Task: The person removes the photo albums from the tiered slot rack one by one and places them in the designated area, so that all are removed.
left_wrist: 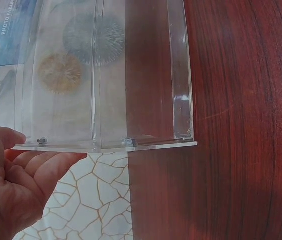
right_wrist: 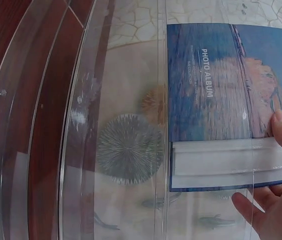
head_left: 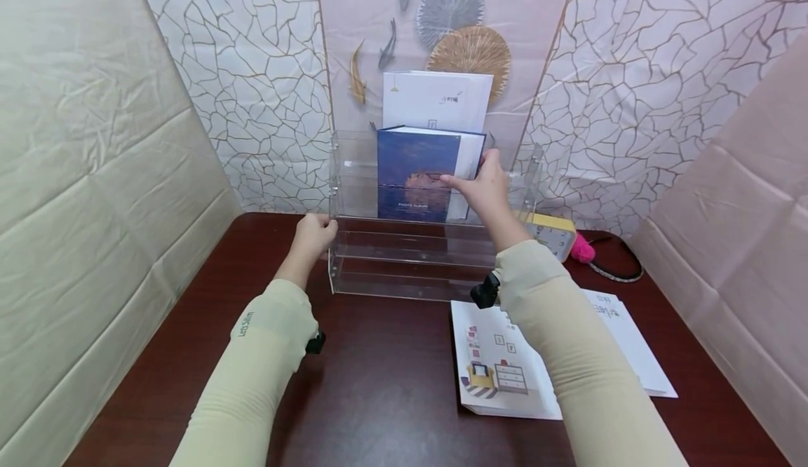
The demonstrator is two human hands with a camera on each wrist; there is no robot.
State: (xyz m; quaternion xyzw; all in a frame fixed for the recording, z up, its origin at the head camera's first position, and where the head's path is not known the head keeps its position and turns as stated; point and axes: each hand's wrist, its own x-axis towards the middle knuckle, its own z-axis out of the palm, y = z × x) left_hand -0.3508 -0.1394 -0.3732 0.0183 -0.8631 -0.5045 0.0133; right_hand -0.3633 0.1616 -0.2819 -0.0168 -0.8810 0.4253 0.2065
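Observation:
A clear acrylic rack (head_left: 404,286) with stepped tiers stands at the back of the table. My left hand (head_left: 313,234) grips the rack's left side panel, thumb on the inner face and fingers behind it in the left wrist view. With my right hand (head_left: 489,185) I hold a blue photo album (head_left: 413,165) by its right edge, thumb on the cover and fingers behind. The album is upright in the upper tier, its lower part behind the clear front. Behind it rises a white album (head_left: 435,95), its lower part hidden.
On the table's right lie a white book with a furniture drawing (head_left: 499,376) and another white book (head_left: 631,348), partly under my right sleeve. Beyond the rack's right end are a yellow clock (head_left: 552,232), a pink item (head_left: 582,248) and a dark band (head_left: 621,274). Fabric walls enclose the table.

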